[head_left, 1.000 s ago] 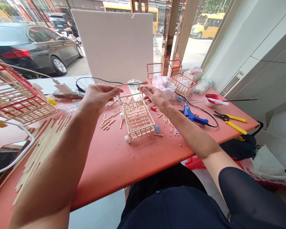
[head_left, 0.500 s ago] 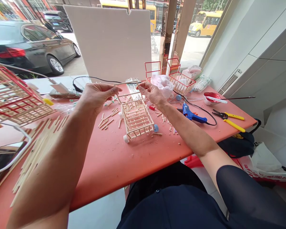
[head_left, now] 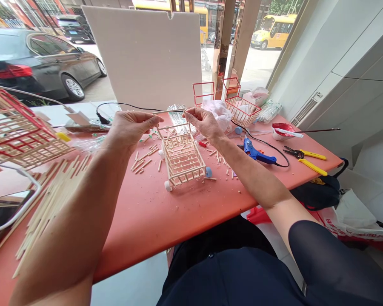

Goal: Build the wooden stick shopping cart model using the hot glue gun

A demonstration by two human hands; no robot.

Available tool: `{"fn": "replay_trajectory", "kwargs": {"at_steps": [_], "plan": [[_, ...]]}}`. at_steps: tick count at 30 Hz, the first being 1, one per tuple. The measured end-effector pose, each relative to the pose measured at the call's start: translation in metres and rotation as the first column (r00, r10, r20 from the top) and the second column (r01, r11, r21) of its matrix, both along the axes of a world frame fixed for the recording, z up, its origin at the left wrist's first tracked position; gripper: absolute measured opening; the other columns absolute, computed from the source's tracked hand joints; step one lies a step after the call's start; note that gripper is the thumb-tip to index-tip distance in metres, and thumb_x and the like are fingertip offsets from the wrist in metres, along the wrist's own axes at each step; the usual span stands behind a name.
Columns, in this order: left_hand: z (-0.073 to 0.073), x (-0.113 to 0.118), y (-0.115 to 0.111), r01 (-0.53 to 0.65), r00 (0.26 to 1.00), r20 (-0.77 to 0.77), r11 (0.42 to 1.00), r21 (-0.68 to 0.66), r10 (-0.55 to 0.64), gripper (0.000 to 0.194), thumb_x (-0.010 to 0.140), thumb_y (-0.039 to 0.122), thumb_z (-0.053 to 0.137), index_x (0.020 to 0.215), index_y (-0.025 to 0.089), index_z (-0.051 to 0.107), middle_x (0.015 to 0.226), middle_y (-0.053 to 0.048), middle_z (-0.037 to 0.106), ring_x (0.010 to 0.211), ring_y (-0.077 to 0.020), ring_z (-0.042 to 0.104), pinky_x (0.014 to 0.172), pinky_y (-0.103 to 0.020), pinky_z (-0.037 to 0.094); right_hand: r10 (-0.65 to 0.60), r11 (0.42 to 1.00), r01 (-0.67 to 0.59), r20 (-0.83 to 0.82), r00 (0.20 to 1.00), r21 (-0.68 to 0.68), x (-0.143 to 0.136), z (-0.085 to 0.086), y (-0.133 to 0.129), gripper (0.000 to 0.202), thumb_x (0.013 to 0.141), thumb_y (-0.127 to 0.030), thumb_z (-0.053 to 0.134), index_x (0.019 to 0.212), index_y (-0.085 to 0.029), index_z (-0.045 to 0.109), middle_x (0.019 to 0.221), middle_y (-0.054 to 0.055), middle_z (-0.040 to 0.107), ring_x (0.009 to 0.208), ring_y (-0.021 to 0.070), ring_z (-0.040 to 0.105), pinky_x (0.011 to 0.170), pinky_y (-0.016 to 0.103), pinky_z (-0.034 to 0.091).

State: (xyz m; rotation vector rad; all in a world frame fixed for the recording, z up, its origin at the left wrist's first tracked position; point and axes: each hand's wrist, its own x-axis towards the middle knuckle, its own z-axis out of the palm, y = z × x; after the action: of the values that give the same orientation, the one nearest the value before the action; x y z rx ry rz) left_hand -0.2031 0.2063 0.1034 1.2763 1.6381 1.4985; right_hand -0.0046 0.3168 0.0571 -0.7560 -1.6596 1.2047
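Observation:
A small wooden stick cart (head_left: 185,158) with bottle-cap wheels stands on the red table (head_left: 147,221). Its upright frame rises at the far end, topped by a thin crossbar (head_left: 170,111). My left hand (head_left: 132,125) pinches the left top corner of that frame between thumb and finger. At the right top corner, my right hand (head_left: 202,122) is pinched round the frame in the same way. Short cut sticks (head_left: 143,160) lie scattered beside and behind the cart.
A blue glue gun (head_left: 258,154), yellow-handled pliers (head_left: 306,160) and a red-stained cup (head_left: 282,131) are on the right. Behind are a red-trimmed basket (head_left: 242,109) and crumpled tissue (head_left: 218,112). Long sticks (head_left: 47,208), a phone (head_left: 6,208) and a larger stick frame (head_left: 19,131) occupy the left.

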Motion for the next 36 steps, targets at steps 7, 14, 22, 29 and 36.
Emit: {"fn": "replay_trajectory", "kwargs": {"at_steps": [7,14,22,29,36], "plan": [[0.003,0.005,-0.003,-0.021,1.000,-0.012,1.000,-0.011,0.021,0.010,0.077,0.019,0.087,0.068,0.022,0.084,0.066,-0.001,0.071,0.066,-0.0123,0.050,0.069,-0.033,0.044,0.002,1.000,-0.002,-0.002,1.000,-0.003,-0.002,0.001,-0.001,0.029,0.094,-0.045,0.087,0.088,-0.022,0.070,0.092,-0.001,0.070,0.087,0.0123,0.059,0.086,0.027,0.054],[0.002,-0.006,0.000,0.006,0.995,-0.104,1.000,-0.005,-0.006,0.008,0.075,0.028,0.086,0.074,0.021,0.083,0.075,-0.004,0.076,0.071,-0.0132,0.054,0.072,-0.034,0.047,0.023,1.000,-0.022,-0.035,0.999,0.021,-0.001,-0.004,0.003,0.032,0.093,-0.048,0.088,0.089,-0.021,0.071,0.095,0.000,0.071,0.093,0.0127,0.063,0.089,0.028,0.055],[-0.001,-0.009,0.004,0.014,0.986,-0.163,1.000,-0.008,-0.015,0.007,0.080,0.027,0.080,0.077,0.021,0.082,0.075,-0.002,0.076,0.069,-0.0131,0.054,0.072,-0.035,0.045,0.104,0.994,-0.097,-0.151,0.983,0.057,-0.001,-0.013,0.011,0.046,0.082,-0.060,0.094,0.088,-0.020,0.073,0.087,-0.001,0.071,0.086,0.0120,0.062,0.090,0.031,0.054],[-0.006,-0.012,0.006,0.027,0.981,-0.190,1.000,0.015,-0.024,0.008,0.084,0.025,0.082,0.085,0.018,0.084,0.076,-0.001,0.076,0.070,-0.0121,0.054,0.073,-0.035,0.045,0.099,0.994,-0.092,-0.149,0.984,0.055,0.000,-0.014,0.012,0.039,0.085,-0.054,0.094,0.090,-0.019,0.075,0.089,0.000,0.071,0.086,0.0114,0.061,0.088,0.031,0.052],[-0.017,-0.017,0.011,0.051,0.978,-0.205,0.996,0.077,-0.034,0.014,0.085,0.029,0.083,0.091,0.017,0.086,0.081,-0.002,0.080,0.074,-0.0124,0.057,0.076,-0.034,0.047,0.118,0.991,-0.107,-0.166,0.979,0.076,0.001,-0.015,0.013,0.042,0.085,-0.055,0.093,0.090,-0.019,0.072,0.085,-0.002,0.066,0.083,0.0106,0.058,0.083,0.030,0.050]]}}
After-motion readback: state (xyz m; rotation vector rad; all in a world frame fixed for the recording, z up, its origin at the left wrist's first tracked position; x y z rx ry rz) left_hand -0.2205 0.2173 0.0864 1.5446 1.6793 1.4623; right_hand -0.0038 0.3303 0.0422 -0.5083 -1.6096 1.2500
